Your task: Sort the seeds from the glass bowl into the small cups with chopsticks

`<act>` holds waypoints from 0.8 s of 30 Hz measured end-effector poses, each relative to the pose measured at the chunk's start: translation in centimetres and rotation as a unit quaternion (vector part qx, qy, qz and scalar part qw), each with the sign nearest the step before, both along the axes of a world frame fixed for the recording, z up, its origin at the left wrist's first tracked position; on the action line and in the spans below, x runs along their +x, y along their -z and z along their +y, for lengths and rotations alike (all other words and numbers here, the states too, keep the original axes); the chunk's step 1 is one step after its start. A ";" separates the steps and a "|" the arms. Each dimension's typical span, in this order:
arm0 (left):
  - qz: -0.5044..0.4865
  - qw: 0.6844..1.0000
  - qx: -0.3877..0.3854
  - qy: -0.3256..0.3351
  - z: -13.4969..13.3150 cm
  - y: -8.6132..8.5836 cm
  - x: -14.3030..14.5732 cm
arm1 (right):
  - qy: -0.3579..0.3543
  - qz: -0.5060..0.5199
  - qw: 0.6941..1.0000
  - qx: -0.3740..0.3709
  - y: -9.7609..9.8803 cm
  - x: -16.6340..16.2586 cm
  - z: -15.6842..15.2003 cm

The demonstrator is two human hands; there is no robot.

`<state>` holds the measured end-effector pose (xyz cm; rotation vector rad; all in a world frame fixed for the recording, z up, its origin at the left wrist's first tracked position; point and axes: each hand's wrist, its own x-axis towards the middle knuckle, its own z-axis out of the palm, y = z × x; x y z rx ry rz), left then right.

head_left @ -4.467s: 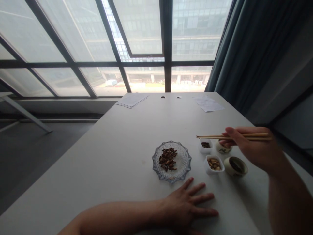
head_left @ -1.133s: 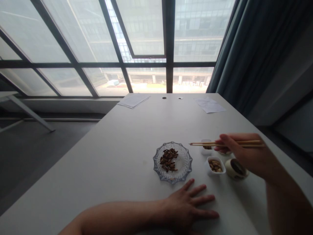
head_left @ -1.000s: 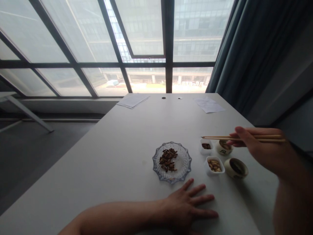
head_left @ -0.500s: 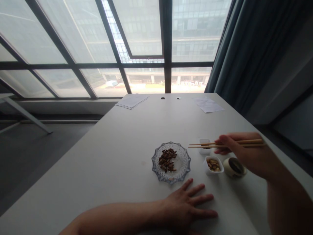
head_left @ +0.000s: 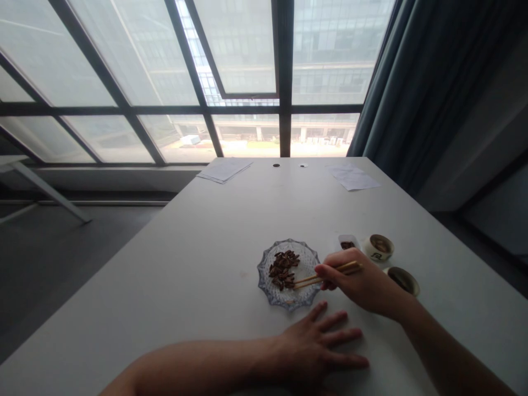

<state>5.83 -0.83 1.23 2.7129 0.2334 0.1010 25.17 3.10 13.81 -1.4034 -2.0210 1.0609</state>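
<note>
My right hand (head_left: 359, 284) grips a pair of wooden chopsticks (head_left: 325, 273). Their tips reach down to the dark seeds (head_left: 282, 268) heaped in a scalloped glass dish (head_left: 307, 261) on the white table (head_left: 206, 258). My left hand (head_left: 319, 346) lies flat on the table just in front of the dish, fingers spread. Behind my right hand stand a small white tray of dark seeds (head_left: 347, 243) and two round cups (head_left: 380, 246) (head_left: 404, 279). The white tray of pale nuts is hidden behind my right hand.
Sheets of paper lie at the far left (head_left: 225, 168) and far right (head_left: 353, 177) of the table. Two cable holes (head_left: 275, 164) sit near the far edge, by the window. A dark curtain (head_left: 416, 82) hangs at the right.
My right hand has dropped from above the small trays and moved left, bringing the chopstick tips down into the glass dish. My left hand has stayed put.
</note>
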 end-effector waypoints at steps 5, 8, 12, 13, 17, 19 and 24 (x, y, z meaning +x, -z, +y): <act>0.003 1.000 -0.003 -0.001 0.0 -0.3 0.0 | 0.020 0.047 0.999 0.005 0.0 0.7 -0.1; 0.004 1.000 0.020 -0.002 -0.1 -0.4 0.0 | 0.037 0.061 0.997 0.005 -0.6 1.3 -0.1; 0.006 0.999 0.035 -0.004 -0.1 -0.5 0.0 | 0.022 0.042 0.999 0.007 -1.2 1.3 -0.1; 0.004 0.999 0.036 -0.005 -0.1 -0.4 0.0 | 0.015 0.035 0.999 0.005 -1.2 1.1 -0.1; 0.000 1.000 0.029 -0.002 -0.1 -0.3 0.0 | 0.001 0.010 1.000 0.004 -0.8 0.3 -0.2; -0.001 1.000 0.022 -0.001 0.0 -0.3 0.0 | 0.010 -0.004 1.000 0.015 -0.5 0.0 -0.2; 0.000 0.999 0.037 -0.003 -0.1 -0.3 0.0 | 0.031 0.024 0.999 0.017 -0.5 0.3 -0.5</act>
